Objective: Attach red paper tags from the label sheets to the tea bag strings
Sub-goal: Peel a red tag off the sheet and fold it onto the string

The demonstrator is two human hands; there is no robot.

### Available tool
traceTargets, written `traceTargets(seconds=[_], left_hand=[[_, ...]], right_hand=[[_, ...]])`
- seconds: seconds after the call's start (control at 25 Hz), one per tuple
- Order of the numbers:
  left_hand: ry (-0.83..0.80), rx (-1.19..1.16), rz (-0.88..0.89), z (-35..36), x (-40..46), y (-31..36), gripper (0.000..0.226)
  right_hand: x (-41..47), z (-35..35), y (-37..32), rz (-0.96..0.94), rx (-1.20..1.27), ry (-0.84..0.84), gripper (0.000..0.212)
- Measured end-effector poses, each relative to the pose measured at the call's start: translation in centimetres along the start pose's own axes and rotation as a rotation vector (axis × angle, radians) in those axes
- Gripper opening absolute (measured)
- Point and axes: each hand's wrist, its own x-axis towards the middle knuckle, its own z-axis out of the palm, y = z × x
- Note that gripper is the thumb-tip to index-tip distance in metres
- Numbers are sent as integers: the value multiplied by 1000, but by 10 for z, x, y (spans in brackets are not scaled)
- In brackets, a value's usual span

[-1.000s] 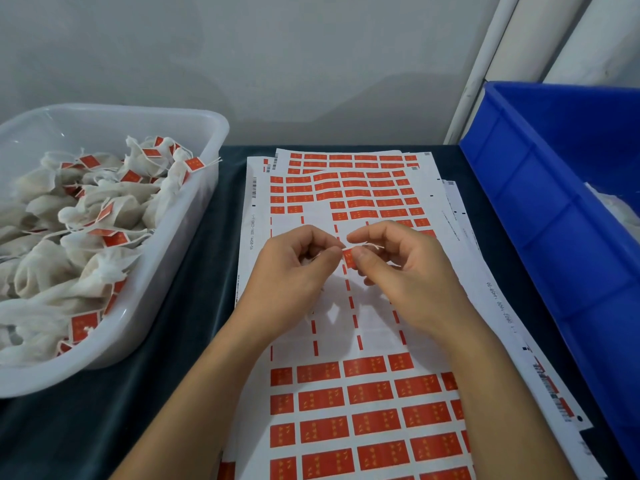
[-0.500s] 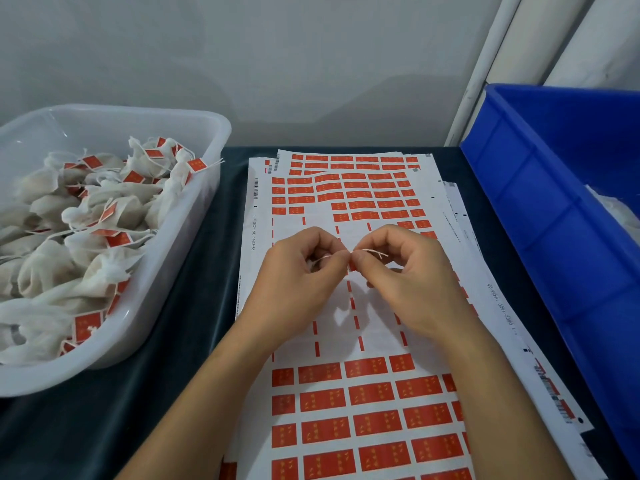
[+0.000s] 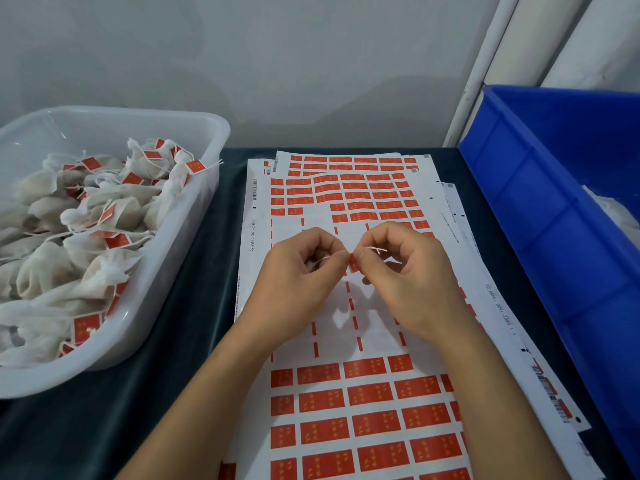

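Red tag [image 3: 354, 263] pinched between both hands, above the middle of the label sheets [image 3: 363, 393]. Left hand [image 3: 301, 278]: fingers curled, thumb and forefinger nipping the tag's left edge, white string [image 3: 375, 250] end partly hidden in its palm. Right hand [image 3: 412, 275]: thumb and forefinger closed on the tag's right side, string looping over its fingers. Sheets lie stacked on dark cloth [image 3: 180, 341]; middle rows stripped, red tags left at far and near ends. Left of the sheets: clear tub [image 3: 194, 202] of tagged tea bags [image 3: 86, 237]. Right of the sheets: blue crate [image 3: 554, 237].
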Motion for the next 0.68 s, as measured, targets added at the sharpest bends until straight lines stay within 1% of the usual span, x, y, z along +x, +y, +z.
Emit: traceTargets(seconds=[0.2,0.4,0.52,0.68], left_hand=[[5,-4,-19,1,1,0,17],[-34,14,10,2,0,-2,15],[-53,47,-3,1,1,-4,17],[-66,31,-6,1,0,-4,17]], right_hand=[[1,4,0,21,21,-13,7],[1,3,0,32,74,22,12],[2,4,1,46,89,15,10],[1,2,1,40,102,2,9]])
